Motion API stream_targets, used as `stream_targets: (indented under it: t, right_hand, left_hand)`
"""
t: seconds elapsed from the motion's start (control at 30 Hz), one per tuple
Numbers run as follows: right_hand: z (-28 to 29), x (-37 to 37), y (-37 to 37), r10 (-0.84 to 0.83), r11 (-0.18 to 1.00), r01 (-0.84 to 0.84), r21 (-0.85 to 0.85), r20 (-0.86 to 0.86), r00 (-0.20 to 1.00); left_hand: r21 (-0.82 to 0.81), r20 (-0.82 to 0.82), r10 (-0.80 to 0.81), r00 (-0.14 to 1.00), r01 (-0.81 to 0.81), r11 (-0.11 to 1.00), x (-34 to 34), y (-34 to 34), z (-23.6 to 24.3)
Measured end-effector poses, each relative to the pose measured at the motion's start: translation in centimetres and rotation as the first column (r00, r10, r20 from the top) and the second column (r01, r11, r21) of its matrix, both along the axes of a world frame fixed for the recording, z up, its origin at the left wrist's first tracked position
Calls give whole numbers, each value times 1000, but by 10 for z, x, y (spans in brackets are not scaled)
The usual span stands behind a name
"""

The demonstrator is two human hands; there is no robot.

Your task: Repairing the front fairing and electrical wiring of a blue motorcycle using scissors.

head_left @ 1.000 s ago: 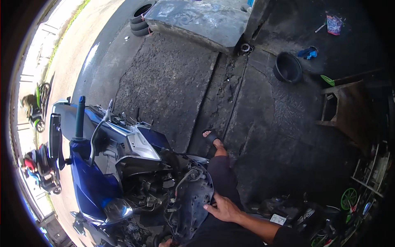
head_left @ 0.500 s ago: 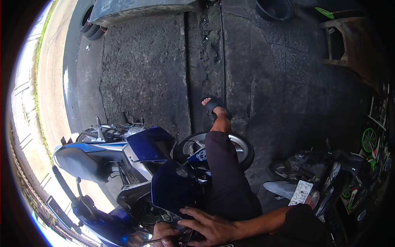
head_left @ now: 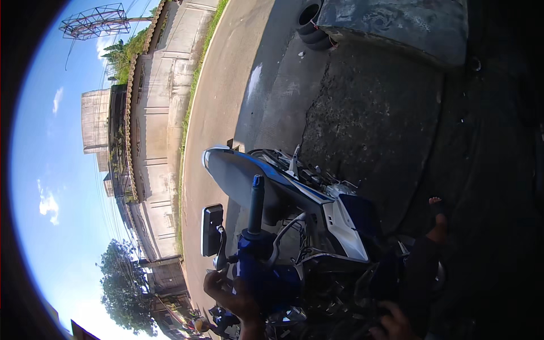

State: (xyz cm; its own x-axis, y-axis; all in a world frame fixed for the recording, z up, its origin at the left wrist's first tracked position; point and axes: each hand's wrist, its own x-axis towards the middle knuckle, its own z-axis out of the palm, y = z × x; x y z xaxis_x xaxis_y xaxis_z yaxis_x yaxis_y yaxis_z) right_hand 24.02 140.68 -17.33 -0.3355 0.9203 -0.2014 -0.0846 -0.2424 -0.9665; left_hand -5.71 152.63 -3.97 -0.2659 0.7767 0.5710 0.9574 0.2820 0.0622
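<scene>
A blue and white motorcycle (head_left: 347, 224) stands in front of me, its dark seat (head_left: 241, 173) pointing away. Its handlebar has a dark rubber grip (head_left: 256, 205), a lever (head_left: 286, 238) and a rectangular mirror (head_left: 212, 229). My left hand (head_left: 238, 300) is beside the blue handlebar cover (head_left: 263, 286), just below the mirror's stem; its fingers are curled, and what they hold, if anything, is hidden. Low in the picture, my right hand (head_left: 392, 323) is in deep shade by the motorcycle's dark front panels. Its fingers are bent; nothing between them can be made out.
My sandalled foot (head_left: 437, 208) rests on the dark floor beside the motorcycle. Stacked tyres (head_left: 314, 35) stand by a grey concrete block (head_left: 396, 25) at the far side. A road (head_left: 218, 85) and a long wall (head_left: 158, 122) lie to the left.
The view has swung left toward the road and sky. My hands, close together before, are now apart: the left is up by the handlebar, the right remains low near the panels.
</scene>
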Motion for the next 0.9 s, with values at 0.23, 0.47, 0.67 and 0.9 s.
stream_targets:
  t: [0.23,0.47,0.67,0.9]
  right_hand:
    - [-11,-6,-5,135,991,-134,30,-23,991]
    - [-4,-22,-3,-30,997,38,65,-121,992]
    - [-12,-18,-16,-46,993,61,98,-145,988]
    - [-18,-19,-26,-18,992,33,123,-127,992]
  left_hand:
    - [-555,747,362,558,224,801,-105,48,29]
    - [-657,703,382,599,342,672,-155,54,16]
    - [-570,767,342,542,332,752,-202,53,26]
    - [-514,818,270,508,433,740,-168,34,1]
